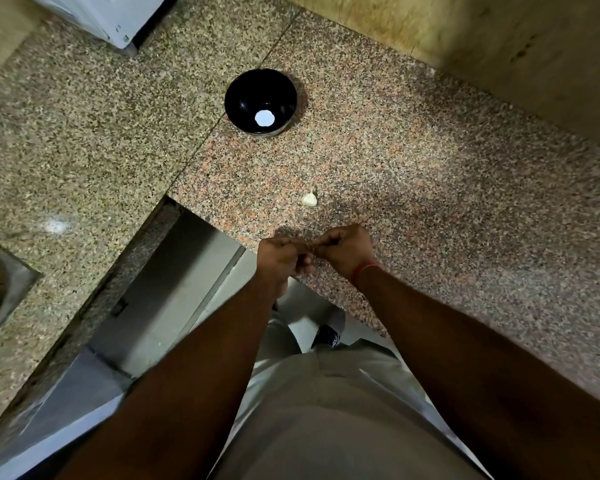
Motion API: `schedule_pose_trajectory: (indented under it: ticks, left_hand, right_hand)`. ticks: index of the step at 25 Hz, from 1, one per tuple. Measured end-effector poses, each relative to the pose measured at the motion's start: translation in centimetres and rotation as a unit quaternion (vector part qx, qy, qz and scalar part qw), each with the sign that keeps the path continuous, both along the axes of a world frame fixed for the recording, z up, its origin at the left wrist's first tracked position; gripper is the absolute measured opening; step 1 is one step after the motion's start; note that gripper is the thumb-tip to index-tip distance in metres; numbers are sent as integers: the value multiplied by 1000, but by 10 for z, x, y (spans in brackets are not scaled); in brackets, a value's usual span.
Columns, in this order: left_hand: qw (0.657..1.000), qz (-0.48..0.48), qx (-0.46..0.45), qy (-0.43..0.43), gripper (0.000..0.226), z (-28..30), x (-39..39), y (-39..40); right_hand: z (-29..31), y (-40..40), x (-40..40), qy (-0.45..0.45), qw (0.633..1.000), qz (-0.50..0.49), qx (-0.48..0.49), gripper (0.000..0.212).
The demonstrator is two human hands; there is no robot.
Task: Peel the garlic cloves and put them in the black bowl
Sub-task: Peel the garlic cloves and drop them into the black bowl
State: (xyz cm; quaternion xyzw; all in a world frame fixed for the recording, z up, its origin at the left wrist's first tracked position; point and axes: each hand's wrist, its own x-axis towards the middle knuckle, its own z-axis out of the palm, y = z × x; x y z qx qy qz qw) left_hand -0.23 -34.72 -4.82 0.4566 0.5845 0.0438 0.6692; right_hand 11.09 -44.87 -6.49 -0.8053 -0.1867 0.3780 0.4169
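Our left hand (278, 259) and right hand (343, 251) pinch together on something hidden, presumably a clove, while a small, light, papery-skinned white garlic piece (309, 199), best nipped at its tip, lies near them, well short of the glossy round black bowl (246, 91).

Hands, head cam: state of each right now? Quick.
Left hand: fingers curled, pinching something small against the other hand; the item itself is hidden.
Right hand: fingers curled, pinching at the same hidden item.

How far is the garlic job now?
Done: nothing visibly; the black bowl shows only a white spot, maybe a reflection. In hand: left hand and right hand pinch something hidden between them. Left: one garlic piece lies unpeeled on the counter.
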Motion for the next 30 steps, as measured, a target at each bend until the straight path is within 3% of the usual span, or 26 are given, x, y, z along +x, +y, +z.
schedule_pose_trajectory:
  ticks: [6, 20, 23, 25, 30]
  left_hand:
    - [997, 70, -35, -4, 7, 8, 4, -2]
    - [997, 34, -13, -64, 10, 20, 5, 1]
    - [997, 1, 22, -80, 20, 22, 3, 5]
    - [993, -57, 80, -71, 14, 21, 2, 8]
    - [946, -226, 231, -20, 10, 21, 0, 18]
  right_hand:
    - [13, 5, -7, 17, 999, -49, 8, 11]
    - [20, 9, 3, 6, 998, -28, 54, 12]
    - [17, 9, 8, 26, 997, -23, 68, 10]
    - [16, 9, 10, 49, 996, -20, 73, 12]
    - [13, 10, 14, 105, 992, -7, 67, 10]
